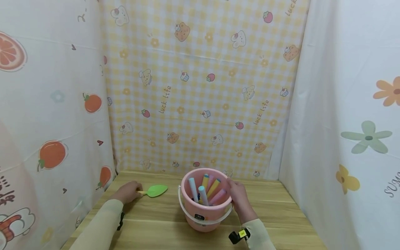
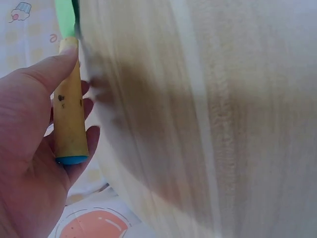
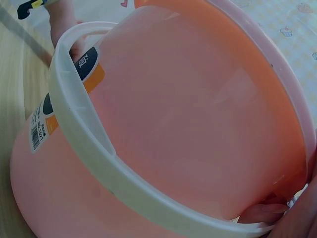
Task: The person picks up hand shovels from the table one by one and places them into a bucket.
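Note:
My left hand (image 1: 128, 192) holds a small garden trowel (image 1: 157, 190) with a green blade, low over the left part of the table. In the left wrist view its wooden handle (image 2: 70, 114), ending in blue, lies between thumb and fingers. A pink bucket (image 1: 216, 213) stands near the middle, its white carrying handle (image 3: 99, 166) hanging down the front. My right hand (image 1: 240, 198) grips the bucket's right rim; in the right wrist view its fingers (image 3: 262, 212) reach that rim. Several thick sticks (image 1: 203, 194), white, yellow and pink, some with blue ends, lean inside the bucket.
Under everything is a wood-grain table (image 1: 156, 229). A yellow checked cloth (image 1: 200, 97) hangs behind it, with white printed curtains at the left (image 1: 72, 121) and right (image 1: 318, 104). Each wrist wears a black strap (image 1: 239, 236).

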`<state>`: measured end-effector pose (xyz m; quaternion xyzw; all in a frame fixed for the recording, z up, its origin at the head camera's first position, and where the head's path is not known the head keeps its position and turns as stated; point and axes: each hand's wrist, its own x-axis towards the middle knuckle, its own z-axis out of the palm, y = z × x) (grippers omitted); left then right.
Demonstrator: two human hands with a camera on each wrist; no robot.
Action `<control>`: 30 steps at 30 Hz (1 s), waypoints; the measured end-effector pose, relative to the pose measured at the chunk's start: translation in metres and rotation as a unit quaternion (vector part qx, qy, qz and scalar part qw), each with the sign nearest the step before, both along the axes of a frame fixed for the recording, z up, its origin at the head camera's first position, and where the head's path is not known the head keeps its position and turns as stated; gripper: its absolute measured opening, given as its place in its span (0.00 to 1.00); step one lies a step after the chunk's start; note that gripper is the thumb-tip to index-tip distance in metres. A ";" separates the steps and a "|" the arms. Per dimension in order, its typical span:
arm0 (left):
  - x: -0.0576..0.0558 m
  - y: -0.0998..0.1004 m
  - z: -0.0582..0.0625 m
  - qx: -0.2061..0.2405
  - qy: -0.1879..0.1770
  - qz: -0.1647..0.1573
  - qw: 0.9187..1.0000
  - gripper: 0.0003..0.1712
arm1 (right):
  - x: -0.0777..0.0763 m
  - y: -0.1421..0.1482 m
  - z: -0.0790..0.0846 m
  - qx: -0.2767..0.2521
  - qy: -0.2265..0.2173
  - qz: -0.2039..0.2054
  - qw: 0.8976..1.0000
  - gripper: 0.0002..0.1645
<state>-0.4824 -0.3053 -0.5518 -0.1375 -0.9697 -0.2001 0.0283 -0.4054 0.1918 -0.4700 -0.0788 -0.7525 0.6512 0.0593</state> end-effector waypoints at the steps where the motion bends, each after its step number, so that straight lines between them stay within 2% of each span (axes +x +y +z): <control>1: 0.000 0.000 0.001 0.006 -0.006 0.003 1.000 0.06 | 0.000 0.000 0.001 0.000 0.000 0.000 1.000 0.37; 5: 0.002 0.001 0.006 0.014 -0.020 0.003 1.000 0.06 | 0.000 0.000 0.001 0.001 -0.001 -0.001 1.000 0.37; 15: 0.003 0.005 0.013 0.008 -0.004 -0.004 1.000 0.07 | 0.000 -0.001 0.001 0.001 -0.004 -0.008 1.000 0.37; 22: 0.007 0.011 0.022 0.041 -0.006 0.003 0.999 0.07 | 0.000 -0.001 0.001 -0.009 0.003 -0.009 1.000 0.35; 30: 0.005 0.013 0.029 0.064 -0.006 0.001 0.998 0.03 | 0.000 -0.001 0.000 -0.011 0.002 -0.006 1.000 0.35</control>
